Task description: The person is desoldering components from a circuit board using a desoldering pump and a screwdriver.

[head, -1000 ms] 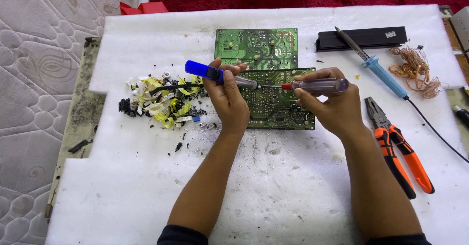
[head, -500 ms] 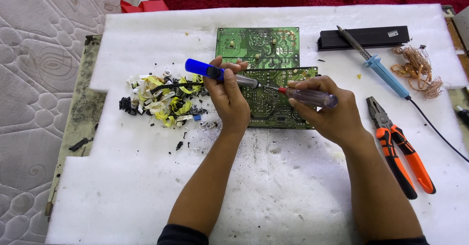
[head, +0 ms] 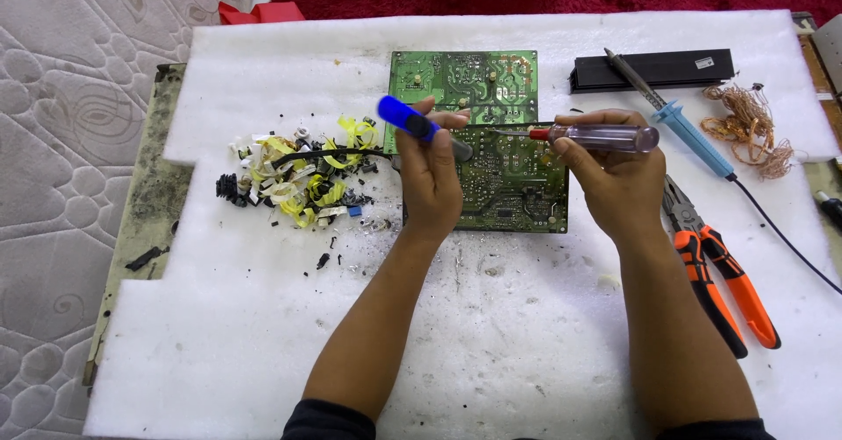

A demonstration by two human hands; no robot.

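Note:
Two green circuit boards lie on white foam: a near board (head: 513, 186) under my hands and a far board (head: 465, 78) behind it. My left hand (head: 430, 177) grips a blue-handled tool (head: 405, 119) that points down at the near board. A screwdriver with a clear handle (head: 605, 137) is held level in my right hand (head: 614, 177), its thin shaft and red collar aimed left over the near board's top edge.
A heap of yellow, white and black scraps (head: 298, 177) lies left of the boards. Orange-handled pliers (head: 719, 273) lie to the right, with a blue-handled soldering iron (head: 680, 120), a black bar (head: 653, 70) and tangled copper wire (head: 750, 128) behind them.
My right hand has lifted the screwdriver back from a downward tilt to level. The left hand has shifted slightly, with its blue tool tilted more upright.

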